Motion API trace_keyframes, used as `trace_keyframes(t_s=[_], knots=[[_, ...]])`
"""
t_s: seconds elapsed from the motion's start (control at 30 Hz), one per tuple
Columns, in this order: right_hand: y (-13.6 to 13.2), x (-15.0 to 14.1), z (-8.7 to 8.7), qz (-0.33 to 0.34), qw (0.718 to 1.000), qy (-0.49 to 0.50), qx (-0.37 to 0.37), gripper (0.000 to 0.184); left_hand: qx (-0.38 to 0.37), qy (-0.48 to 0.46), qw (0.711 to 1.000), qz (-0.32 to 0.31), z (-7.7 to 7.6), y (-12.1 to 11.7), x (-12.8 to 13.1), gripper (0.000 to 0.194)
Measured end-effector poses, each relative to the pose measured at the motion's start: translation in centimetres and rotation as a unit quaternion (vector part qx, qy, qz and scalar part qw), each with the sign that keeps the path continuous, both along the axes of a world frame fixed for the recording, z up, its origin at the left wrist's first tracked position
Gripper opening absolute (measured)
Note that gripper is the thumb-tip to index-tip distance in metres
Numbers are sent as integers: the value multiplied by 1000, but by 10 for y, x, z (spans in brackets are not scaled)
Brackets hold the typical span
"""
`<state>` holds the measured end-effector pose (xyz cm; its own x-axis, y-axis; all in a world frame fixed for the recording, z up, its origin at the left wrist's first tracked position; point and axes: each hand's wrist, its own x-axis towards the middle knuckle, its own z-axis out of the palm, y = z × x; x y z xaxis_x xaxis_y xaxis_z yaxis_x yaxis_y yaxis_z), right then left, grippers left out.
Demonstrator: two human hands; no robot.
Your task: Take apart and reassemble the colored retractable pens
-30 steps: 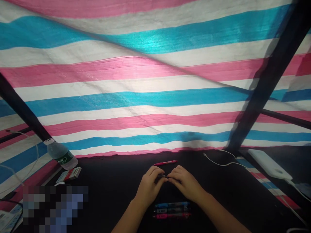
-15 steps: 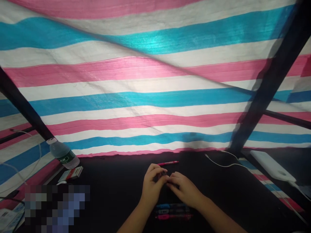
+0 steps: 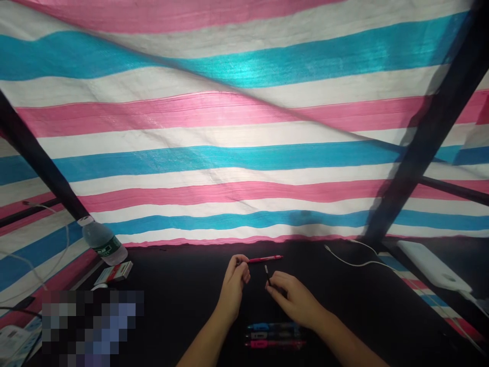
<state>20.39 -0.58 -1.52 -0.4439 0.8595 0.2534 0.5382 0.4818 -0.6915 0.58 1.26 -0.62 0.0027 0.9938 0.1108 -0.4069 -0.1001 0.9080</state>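
Note:
My right hand point(image 3: 292, 293) is closed, pinching a thin dark rod with a pale end point(image 3: 267, 274), which looks like a pen refill. Its pale end points up and away from me. To the left, my left hand point(image 3: 234, 279) has its fingers curled in; something dark shows at the fingertips, too small to name. Just beyond the hands lies a pink pen point(image 3: 266, 259), its left end close to my left fingers. Nearer to me, between my forearms, a blue pen point(image 3: 263, 326), a dark pen point(image 3: 263, 335) and another pink pen point(image 3: 267, 344) lie side by side.
On the black tabletop point(image 3: 171, 285), a water bottle point(image 3: 105, 242) and a small box point(image 3: 113, 273) stand at the left. A white power bank point(image 3: 433, 265) with a cable point(image 3: 362, 264) lies right. Striped sheeting point(image 3: 229, 193) hangs behind, between dark posts point(image 3: 416, 137).
My hands were together at the fingertips and are now apart. The thin dark rod now shows upright in my right hand. The pens on the table have stayed put.

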Motion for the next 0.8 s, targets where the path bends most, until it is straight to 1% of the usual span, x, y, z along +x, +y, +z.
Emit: trace_keyframes(t_s=[0.07,0.13,0.17,0.23,0.3,0.33,0.4,0.5,0.57,0.67,0.8], knots=[[-1,1,2,10,1000,-3,7,21,5,87,996,-21,-1,-1,-1,29],[-3,1,4,23,1000,-10,11,22,19,161,986,-33,0,-4,-3,33],[-3,1,4,29,999,-13,12,22,26,183,982,-35,2,-5,-3,33],[-5,2,5,38,999,-17,11,25,42,211,976,-36,6,-6,-4,26],[-6,1,6,42,999,-12,6,26,60,226,972,-35,8,-7,-3,19],[-6,1,6,43,999,-6,2,26,64,226,971,-38,9,-7,-3,18],[-6,1,7,45,999,10,-13,24,47,210,975,-53,8,-7,-2,21],[-6,0,8,53,998,28,-33,22,-3,169,984,-63,3,-5,-1,28],[-5,0,8,56,997,32,-39,21,-23,132,990,-47,0,-4,0,32],[-4,0,6,58,997,36,-42,19,-42,50,998,-16,-3,0,0,36],[-4,0,5,62,996,44,-48,21,-91,-45,995,-10,-1,1,0,40]])
